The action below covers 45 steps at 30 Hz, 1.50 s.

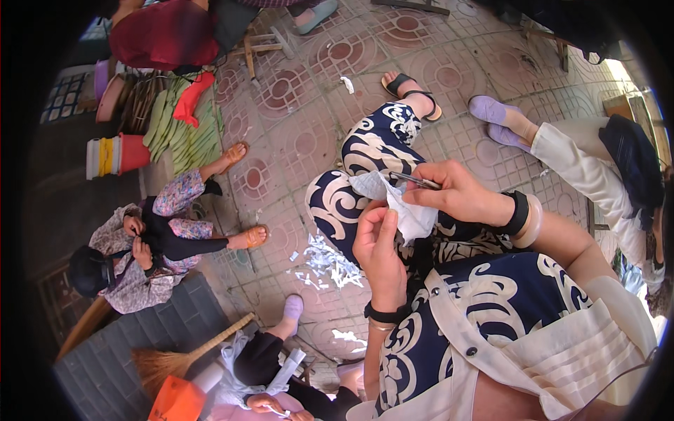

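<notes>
My left hand (379,245) pinches a folded piece of white cloth (414,219) between thumb and fingers, holding it up over my lap. From the right, my right hand (460,193) is closed on small metal thread snips (415,181), whose tips point left across the cloth's upper edge. The right fingertips also touch the cloth; whether the blades have fabric between them cannot be made out. Below lie my patterned navy and cream trousers (382,144). A loose pile of white scraps (330,265) is on the paving left of my knees.
A person in floral clothes (126,281) sits at the left, another person's hands (270,405) work at the bottom. A straw broom (175,361) lies near them. Buckets (130,154) and long green leaves (184,126) stand upper left. Someone in white trousers (579,161) sits at right.
</notes>
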Each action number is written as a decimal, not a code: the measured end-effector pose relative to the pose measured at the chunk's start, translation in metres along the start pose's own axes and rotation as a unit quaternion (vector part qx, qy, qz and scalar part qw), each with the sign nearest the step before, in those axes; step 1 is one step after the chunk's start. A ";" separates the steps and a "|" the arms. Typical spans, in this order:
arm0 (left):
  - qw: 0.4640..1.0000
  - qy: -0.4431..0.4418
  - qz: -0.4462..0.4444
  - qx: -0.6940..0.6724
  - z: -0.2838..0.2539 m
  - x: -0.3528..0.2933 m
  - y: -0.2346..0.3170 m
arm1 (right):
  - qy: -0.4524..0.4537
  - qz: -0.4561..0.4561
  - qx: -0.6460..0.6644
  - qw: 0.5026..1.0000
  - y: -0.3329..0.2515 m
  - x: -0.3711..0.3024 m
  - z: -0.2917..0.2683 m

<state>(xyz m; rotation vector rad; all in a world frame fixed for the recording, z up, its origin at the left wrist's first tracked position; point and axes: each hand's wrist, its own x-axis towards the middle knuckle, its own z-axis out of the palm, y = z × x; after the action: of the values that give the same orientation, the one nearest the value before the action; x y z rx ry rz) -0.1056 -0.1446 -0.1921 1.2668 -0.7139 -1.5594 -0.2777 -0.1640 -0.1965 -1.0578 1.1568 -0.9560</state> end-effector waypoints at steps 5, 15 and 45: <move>0.997 -0.023 -0.049 -0.047 -0.007 0.000 0.001 | -0.017 0.012 0.035 0.999 -0.005 -0.001 -0.001; 0.999 -0.006 0.024 0.044 0.002 -0.004 0.006 | 0.023 -0.051 -0.086 0.995 -0.032 -0.024 -0.010; 0.989 -0.015 0.089 0.114 0.007 -0.003 -0.002 | -0.033 0.143 -0.037 0.989 -0.013 -0.030 -0.002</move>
<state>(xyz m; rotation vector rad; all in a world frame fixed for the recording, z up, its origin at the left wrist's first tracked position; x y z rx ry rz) -0.1134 -0.1422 -0.1909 1.3069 -1.0193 -1.3823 -0.2846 -0.1389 -0.1771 -0.9450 1.2566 -0.6528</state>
